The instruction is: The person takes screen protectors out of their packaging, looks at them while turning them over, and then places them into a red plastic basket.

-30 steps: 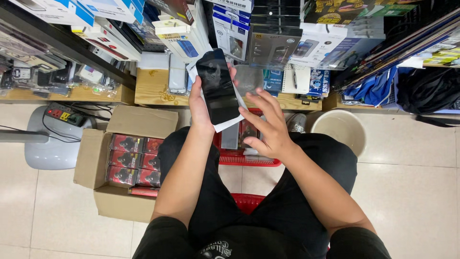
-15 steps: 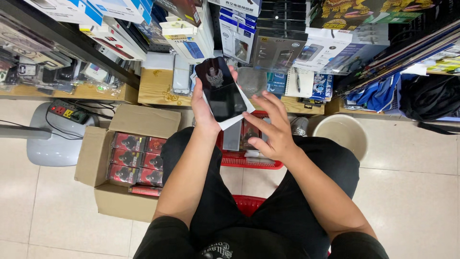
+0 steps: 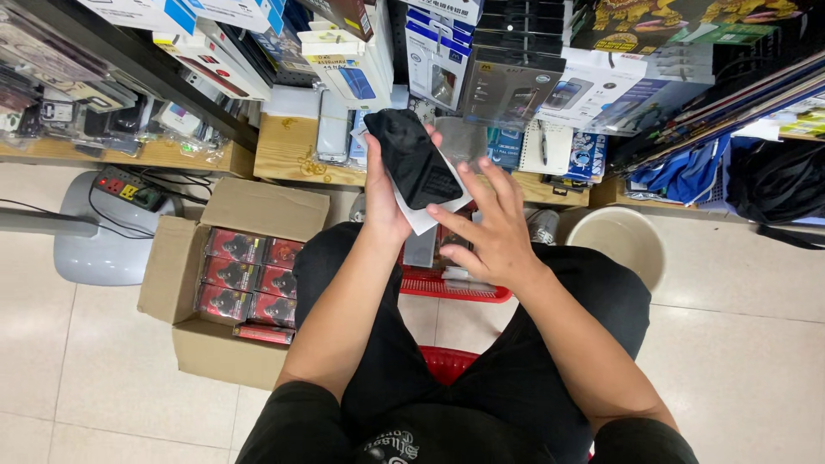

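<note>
Black glossy slab-shaped phone (image 3: 415,160) on a white backing sheet (image 3: 427,215) stands gripped in the left hand (image 3: 384,193), long axis tilted up-left, while the right hand (image 3: 491,232), fingers spread and unclenched, hovers just beside its lower right edge.

- Left hand (image 3: 384,199) grips a black phone (image 3: 414,160) with white card (image 3: 427,215) behind.
- Right hand (image 3: 490,236) spread, fingertips by the phone.
- Red basket (image 3: 454,285) below; open carton (image 3: 225,283) of red boxes (image 3: 245,279) at left.

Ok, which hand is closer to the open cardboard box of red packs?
Left. The left hand holds a black phone up beside the cardboard box; the right hand is farther across.
</note>
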